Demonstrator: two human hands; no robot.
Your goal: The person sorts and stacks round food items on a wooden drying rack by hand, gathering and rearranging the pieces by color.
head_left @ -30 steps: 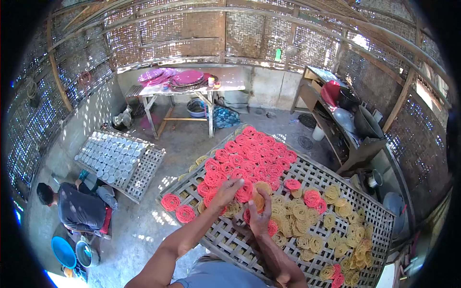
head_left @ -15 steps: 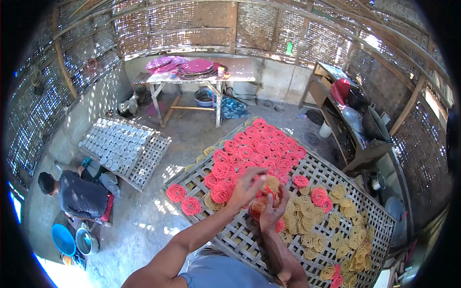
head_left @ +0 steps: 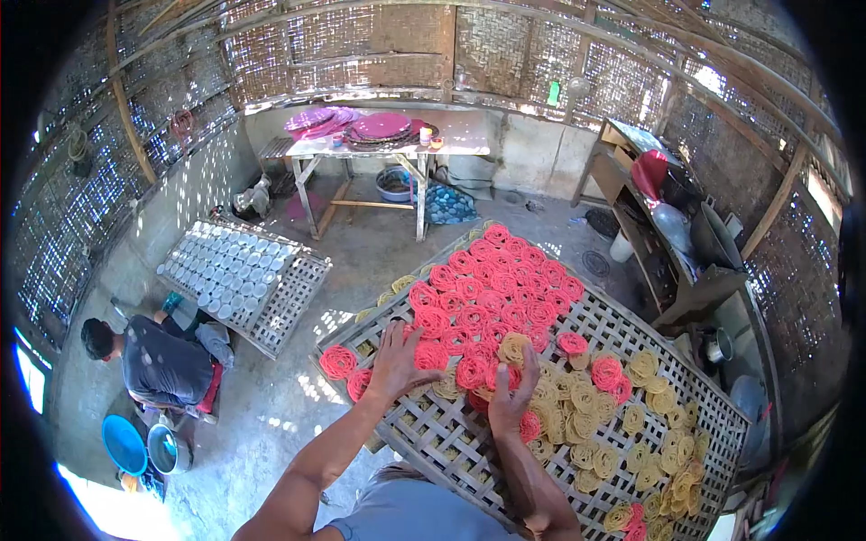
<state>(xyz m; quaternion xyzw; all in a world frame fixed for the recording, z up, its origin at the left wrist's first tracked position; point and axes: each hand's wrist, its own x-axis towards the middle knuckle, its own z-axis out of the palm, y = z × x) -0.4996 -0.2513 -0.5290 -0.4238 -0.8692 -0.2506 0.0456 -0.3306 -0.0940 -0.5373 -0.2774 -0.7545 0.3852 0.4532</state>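
Pink noodle-like coils (head_left: 492,279) lie close together over the upper part of a woven bamboo rack (head_left: 442,451). Pale yellow coils (head_left: 577,397) are heaped and scattered over its right side. My left hand (head_left: 393,362) rests low over the pink coils at the left, thumb and fingers spread, with a pink coil (head_left: 430,355) between them. My right hand (head_left: 512,397) is curled around a few coils near the middle of the rack. A yellow coil (head_left: 514,346) shows at its fingertips, with pink beside the thumb. Its palm side is partly hidden.
On the left, a person (head_left: 167,361) sits low beside a blue basin (head_left: 124,444) and a metal pot (head_left: 166,448). A second rack (head_left: 289,302) bears rows of pale discs. A table (head_left: 460,135) with pink round pieces stands behind; a wooden shelf (head_left: 690,293) stands right.
My left hand has moved left and down, away from my right hand, onto the pink coils. My right hand stays near the middle, and the view has shifted slightly.
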